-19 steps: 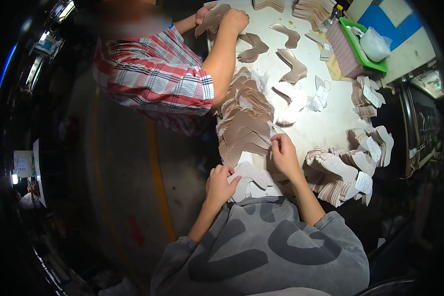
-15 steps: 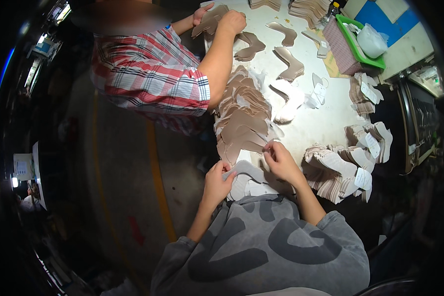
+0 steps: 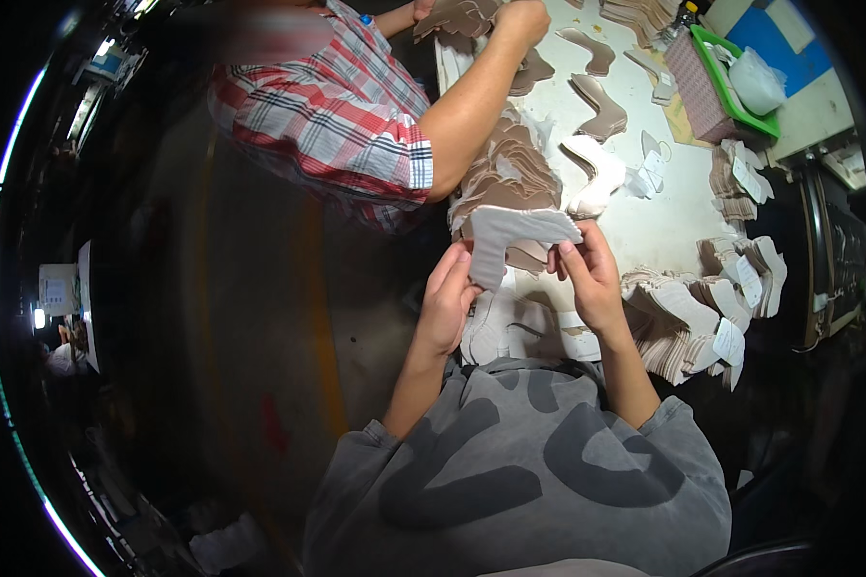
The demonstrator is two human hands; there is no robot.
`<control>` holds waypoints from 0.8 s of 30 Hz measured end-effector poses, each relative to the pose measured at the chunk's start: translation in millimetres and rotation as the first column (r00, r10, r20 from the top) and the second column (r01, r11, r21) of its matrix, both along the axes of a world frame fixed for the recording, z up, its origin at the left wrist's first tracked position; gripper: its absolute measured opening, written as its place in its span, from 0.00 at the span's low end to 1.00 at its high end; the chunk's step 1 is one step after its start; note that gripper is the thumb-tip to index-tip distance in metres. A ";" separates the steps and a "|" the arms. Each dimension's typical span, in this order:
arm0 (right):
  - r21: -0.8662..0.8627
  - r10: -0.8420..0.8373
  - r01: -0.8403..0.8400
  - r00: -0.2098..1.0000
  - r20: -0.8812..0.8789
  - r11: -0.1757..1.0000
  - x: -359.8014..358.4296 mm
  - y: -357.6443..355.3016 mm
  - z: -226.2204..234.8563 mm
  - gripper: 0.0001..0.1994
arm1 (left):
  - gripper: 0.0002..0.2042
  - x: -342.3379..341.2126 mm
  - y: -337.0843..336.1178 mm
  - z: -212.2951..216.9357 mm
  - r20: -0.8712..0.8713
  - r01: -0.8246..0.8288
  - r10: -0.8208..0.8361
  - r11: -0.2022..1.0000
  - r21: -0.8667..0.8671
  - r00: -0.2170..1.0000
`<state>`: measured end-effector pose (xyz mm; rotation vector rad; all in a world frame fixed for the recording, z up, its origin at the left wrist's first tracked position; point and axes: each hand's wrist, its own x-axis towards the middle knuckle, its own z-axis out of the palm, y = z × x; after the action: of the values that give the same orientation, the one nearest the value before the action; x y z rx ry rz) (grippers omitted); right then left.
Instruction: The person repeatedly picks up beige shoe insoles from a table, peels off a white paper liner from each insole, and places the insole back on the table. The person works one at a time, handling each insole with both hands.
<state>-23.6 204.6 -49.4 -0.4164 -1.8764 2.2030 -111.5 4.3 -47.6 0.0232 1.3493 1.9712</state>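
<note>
Two hands, apart, pinch one grey L-shaped cut piece (image 3: 510,231) between them: I see its longer arm reaching crosswise to the right hand (image 3: 595,284), its shorter arm dropping to the left hand (image 3: 446,303), brown cut pieces (image 3: 510,165) beyond

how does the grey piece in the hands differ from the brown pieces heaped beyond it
The grey piece is held between the left hand and right hand; the brown pieces lie heaped on the table. The grey piece looks paler than the brown pieces. Both have curved outlines.
</note>
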 end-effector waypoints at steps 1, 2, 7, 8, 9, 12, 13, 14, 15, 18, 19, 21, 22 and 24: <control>-0.008 -0.007 0.007 1.000 -0.005 1.000 1.3 -1.0 3.8 0.09 | 0.24 -3.5 -3.7 2.3 0.034 -0.009 0.009 1.000 0.016 0.999; -0.055 -0.004 0.003 1.000 -0.023 0.998 0.6 -2.5 5.7 0.09 | 0.24 -7.6 -6.1 4.0 0.070 0.017 -0.020 0.999 0.050 0.997; -0.097 -0.009 0.008 1.000 -0.009 0.995 -0.3 -2.8 1.9 0.11 | 0.27 -18.8 -22.2 7.3 0.302 0.207 -0.421 0.812 0.546 0.855; -0.076 -0.002 0.002 1.000 0.009 0.997 -0.9 -3.1 -0.3 0.11 | 0.27 -17.8 -22.8 7.5 0.277 0.242 -0.441 0.808 0.538 0.854; -0.069 -0.013 0.014 1.000 0.018 0.998 -1.0 -3.2 -2.1 0.12 | 0.27 -16.6 -20.9 7.2 0.286 0.206 -0.425 0.797 0.568 0.859; -0.055 -0.029 0.031 0.999 0.039 0.998 -2.9 -6.9 -3.8 0.14 | 0.27 -12.4 -14.4 12.4 0.270 0.173 -0.366 0.822 0.542 0.891; -0.004 -0.124 0.124 0.992 0.027 0.992 -3.3 -9.5 -2.7 0.15 | 0.26 -11.2 -12.4 16.1 0.236 0.178 -0.324 0.856 0.485 0.916; 0.047 -0.215 0.215 0.976 0.010 0.976 -3.3 -11.7 -0.4 0.16 | 0.25 -10.8 -11.1 20.9 0.182 0.192 -0.294 0.881 0.433 0.938; 0.014 -0.260 0.260 0.965 0.002 0.965 -2.6 -10.7 2.6 0.18 | 0.24 -11.1 -10.7 25.4 0.209 0.179 -0.274 0.907 0.381 0.939; 0.080 -0.224 0.233 0.968 -0.110 0.969 6.9 -9.8 16.1 0.17 | 0.23 -5.2 -9.8 38.8 0.197 0.159 -0.246 0.913 0.375 0.949; 0.110 -0.110 0.132 0.977 -0.182 0.985 12.2 -9.9 22.6 0.18 | 0.22 -2.4 -9.3 43.1 0.198 0.146 -0.227 0.923 0.357 0.954; 0.222 0.132 -0.073 0.956 -0.261 0.972 16.9 -12.1 33.0 0.23 | 0.22 5.1 -5.5 48.4 0.091 0.148 -0.168 0.971 0.189 0.982; 0.313 0.267 -0.167 0.912 -0.311 0.935 16.4 -14.0 36.0 0.26 | 0.22 9.5 -3.2 48.9 0.033 0.134 -0.140 0.981 0.141 0.990; 0.442 0.328 -0.185 0.904 -0.272 0.878 9.6 -23.9 36.1 0.32 | 0.18 17.3 2.4 46.7 -0.062 0.035 -0.028 0.993 0.117 0.998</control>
<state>-13.9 180.7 -13.3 0.2958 -2.2052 1.7913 -94.2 6.7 -0.9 0.1606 1.2613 2.0354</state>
